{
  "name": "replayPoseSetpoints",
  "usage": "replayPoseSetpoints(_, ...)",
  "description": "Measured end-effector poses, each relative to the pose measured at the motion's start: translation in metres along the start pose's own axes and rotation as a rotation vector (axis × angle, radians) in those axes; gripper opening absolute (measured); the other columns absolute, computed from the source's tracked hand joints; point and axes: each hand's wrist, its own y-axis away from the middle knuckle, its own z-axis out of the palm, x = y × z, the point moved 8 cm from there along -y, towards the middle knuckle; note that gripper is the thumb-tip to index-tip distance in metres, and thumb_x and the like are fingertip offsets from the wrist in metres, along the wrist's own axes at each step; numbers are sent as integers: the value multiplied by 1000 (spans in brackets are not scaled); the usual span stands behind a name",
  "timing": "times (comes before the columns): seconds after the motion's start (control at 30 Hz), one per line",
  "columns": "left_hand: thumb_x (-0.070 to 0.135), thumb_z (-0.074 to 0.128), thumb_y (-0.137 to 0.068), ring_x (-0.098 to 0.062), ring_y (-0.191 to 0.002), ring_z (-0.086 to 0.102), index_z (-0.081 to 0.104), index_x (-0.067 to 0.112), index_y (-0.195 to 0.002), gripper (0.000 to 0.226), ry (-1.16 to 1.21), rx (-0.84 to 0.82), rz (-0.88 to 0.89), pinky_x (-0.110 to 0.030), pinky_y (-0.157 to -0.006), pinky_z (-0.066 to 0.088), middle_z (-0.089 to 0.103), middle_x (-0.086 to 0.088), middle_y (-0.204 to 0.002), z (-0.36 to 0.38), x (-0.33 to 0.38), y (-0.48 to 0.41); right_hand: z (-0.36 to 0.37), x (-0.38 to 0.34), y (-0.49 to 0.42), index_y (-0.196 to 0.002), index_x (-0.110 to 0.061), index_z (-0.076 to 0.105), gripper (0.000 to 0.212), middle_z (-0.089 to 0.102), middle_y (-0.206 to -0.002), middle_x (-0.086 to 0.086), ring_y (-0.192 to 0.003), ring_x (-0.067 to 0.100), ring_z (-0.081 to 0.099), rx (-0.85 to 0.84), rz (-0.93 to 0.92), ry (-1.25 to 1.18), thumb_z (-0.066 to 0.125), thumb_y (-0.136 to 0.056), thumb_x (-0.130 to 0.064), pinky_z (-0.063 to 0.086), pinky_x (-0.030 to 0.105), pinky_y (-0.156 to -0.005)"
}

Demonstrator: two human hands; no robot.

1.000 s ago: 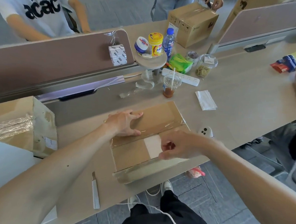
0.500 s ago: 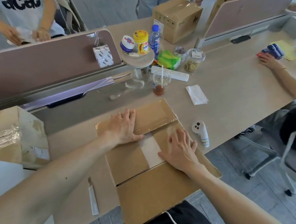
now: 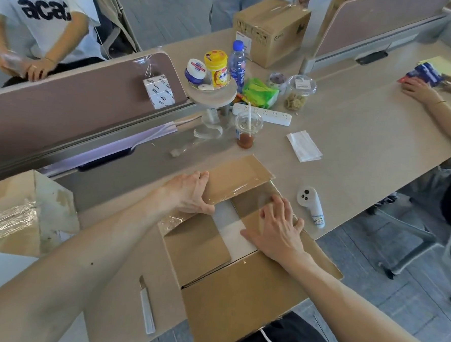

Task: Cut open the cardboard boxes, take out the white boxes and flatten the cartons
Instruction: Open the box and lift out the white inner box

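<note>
Flattened since a second ago, carton (image 3: 237,298) overhangs near tabletop (image 3: 366,132) edge. Left hand (image 3: 188,192) and right hand (image 3: 277,231) press it, fingers straight, gripping nothing. Knife (image 3: 146,308) left, controller (image 3: 310,205) right, cup (image 3: 246,130) beyond, sealed box (image 3: 270,30) far; grey floor (image 3: 176,12).

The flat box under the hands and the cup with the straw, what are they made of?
The flattened carton looks like matte brown cardboard, with shiny clear film crinkled on it. The cup seems clear plastic: the reddish drink shows through.
</note>
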Motion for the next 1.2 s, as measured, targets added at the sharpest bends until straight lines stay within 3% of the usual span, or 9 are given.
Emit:
replayPoseSetpoints(0.27, 61, 62, -67, -29, -114, 55, 31, 10, -149, 102, 19, -80, 5, -38, -95, 47, 58, -7, -129, -16, 3, 1, 0, 1, -1, -119, -22, 45, 72, 16, -148, -4, -143, 18, 4, 29, 5, -12, 59, -72, -74, 29, 57, -101)
replayPoseSetpoints(0.37, 54, 65, -68, -30, -105, 55, 32, 12, -149, 97, 29, -125, -13, -34, -83, 46, 58, -6, -119, -19, 4, 2, -1, 2, -1, -118, -22, 45, 70, 16, -148, -4, -143, 18, 5, 27, 2, -13, 58, -73, -74, 29, 56, -100)
replayPoseSetpoints(0.63, 45, 65, -61, -24, -86, 61, 46, 18, -122, 70, 64, -185, -36, -37, -71, 54, 59, -3, -99, -23, 2, 1, -3, 1, 0, -119, -21, 45, 68, 15, -148, -3, -144, 19, 4, 14, -8, -15, 56, -76, -72, 29, 58, -101)
replayPoseSetpoints(0.7, 39, 59, -58, -20, -72, 55, 53, 21, -107, 53, 219, -180, -18, -32, -63, 46, 59, 1, -85, -28, -1, -1, -2, 2, 1, -119, -21, 44, 68, 15, -148, -3, -143, 20, 5, 8, -12, -1, 55, -76, -73, 31, 59, -99)
replayPoseSetpoints(0.77, 33, 54, -53, -19, -63, 36, 51, 15, -82, 34, 405, -207, -17, -36, -61, 27, 43, 0, -68, -30, -8, -2, -1, 2, 2, -119, -21, 44, 69, 15, -148, -3, -143, 22, 7, 10, -26, 24, 54, -76, -73, 33, 59, -96)
replayPoseSetpoints(0.9, 34, 57, -50, -22, -67, 26, 34, 23, -63, 29, 496, -218, 9, -45, -64, 21, 32, -2, -69, -36, -19, -4, -3, 1, 3, -125, -19, 41, 71, 16, -147, -2, -142, 24, 9, 14, -45, 31, 55, -78, -71, 34, 58, -95)
replayPoseSetpoints(1.1, 26, 67, -72, -23, -61, 23, 29, 15, -61, 40, 468, -11, -12, -42, -60, 17, 24, -4, -62, -82, -48, -3, 0, -2, 4, -134, -16, 36, 75, 18, -149, 2, -142, 28, 13, 10, -73, 126, 49, -84, -70, 37, 58, -91)
replayPoseSetpoints(1.17, 35, 71, -85, -25, -64, 41, 46, 14, -64, 39, 348, 129, -57, -38, -61, 30, 39, -3, -62, -94, -61, -4, -2, -4, 3, -130, -16, 38, 71, 23, -147, 2, -139, 28, 19, 24, -77, 147, 48, -84, -68, 39, 56, -87)
replayPoseSetpoints(1.2, 40, 69, -90, -29, -76, 55, 63, 13, -82, 30, 264, 189, -89, -37, -67, 40, 56, -5, -73, -97, -65, -4, -2, -4, 2, -130, -16, 38, 69, 24, -146, 2, -137, 28, 20, 24, -76, 149, 48, -84, -67, 39, 55, -86)
